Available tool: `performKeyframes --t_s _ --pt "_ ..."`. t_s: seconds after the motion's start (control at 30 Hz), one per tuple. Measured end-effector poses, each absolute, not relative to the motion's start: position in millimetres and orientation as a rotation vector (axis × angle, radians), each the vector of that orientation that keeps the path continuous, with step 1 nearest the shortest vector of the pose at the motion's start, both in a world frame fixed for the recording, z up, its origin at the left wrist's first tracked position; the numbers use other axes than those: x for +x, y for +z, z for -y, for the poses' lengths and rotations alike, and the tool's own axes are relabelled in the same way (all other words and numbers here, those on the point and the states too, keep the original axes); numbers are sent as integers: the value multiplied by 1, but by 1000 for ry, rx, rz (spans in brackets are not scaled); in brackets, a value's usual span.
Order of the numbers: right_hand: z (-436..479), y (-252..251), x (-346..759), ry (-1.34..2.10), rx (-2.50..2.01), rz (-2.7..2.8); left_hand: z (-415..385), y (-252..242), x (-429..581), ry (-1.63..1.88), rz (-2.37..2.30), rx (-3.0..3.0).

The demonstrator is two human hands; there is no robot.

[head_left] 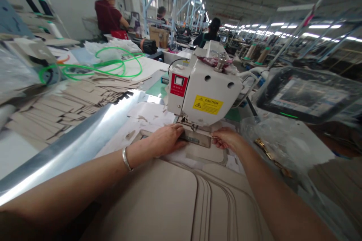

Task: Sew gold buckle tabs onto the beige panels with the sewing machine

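A white sewing machine [207,86] with a yellow caution label stands in the middle. Under its head lies a beige panel [205,153] in a flat frame, with a narrow beige strip [204,136] and a grey metal bar [190,139] across it. My left hand [169,138], a silver bangle on its wrist, rests on the left end of the strip and bar with its fingers close together. My right hand [224,138] is closed at the strip's right end; its fingertips pinch something too small to make out. Nearest me lie stacked beige panels [169,199].
Many beige strips [76,101] and a green cord [124,68] cover the left table. On the right are a plastic-wrapped screen [308,94], clear plastic and a gold-coloured metal piece [273,157]. A person in dark red [107,15] works at the back left.
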State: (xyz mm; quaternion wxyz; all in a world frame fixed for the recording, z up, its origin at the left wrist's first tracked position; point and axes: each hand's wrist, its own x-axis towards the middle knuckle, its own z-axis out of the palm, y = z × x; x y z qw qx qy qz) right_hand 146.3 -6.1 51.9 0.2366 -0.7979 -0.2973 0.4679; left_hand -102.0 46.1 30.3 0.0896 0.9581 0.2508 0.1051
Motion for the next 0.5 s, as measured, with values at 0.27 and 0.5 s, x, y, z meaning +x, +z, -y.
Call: performKeyframes --t_s 0.27,0.5 --pt "23 50 178 1278 -2214 753 -31 32 -97 339 -629 2831" --pt "39 50 202 1236 -2214 725 -19 32 -79 320 -542 2835"
